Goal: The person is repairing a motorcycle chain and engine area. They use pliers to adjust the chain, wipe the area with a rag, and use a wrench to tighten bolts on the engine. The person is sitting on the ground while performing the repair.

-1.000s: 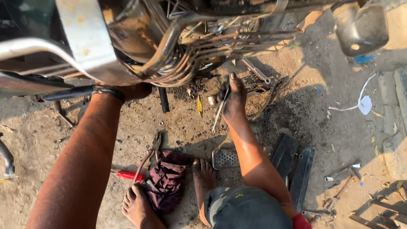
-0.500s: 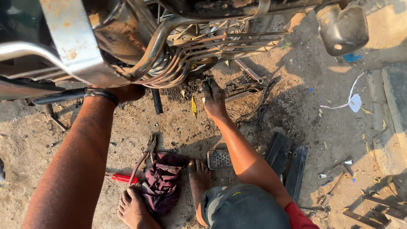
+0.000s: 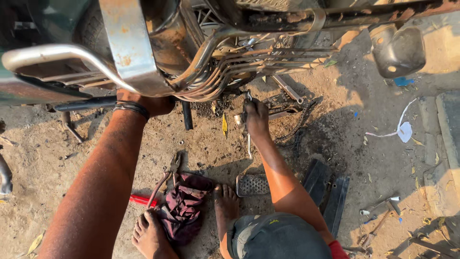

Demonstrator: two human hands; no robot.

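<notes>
Wrench is hanging from the right hand, which is gripping it beneath the motorcycle's pipes; the left hand is clutching the frame, well apart.

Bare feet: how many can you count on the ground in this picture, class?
2. One bare foot lies left of the maroon cloth; the other lies right of it, beside the metal footrest. None other shows.

The left arm stretches forward, its hand closed around the motorcycle frame, a dark band at the wrist. The right hand reaches low beneath that frame, fingers curled shut around a spanner.
</notes>
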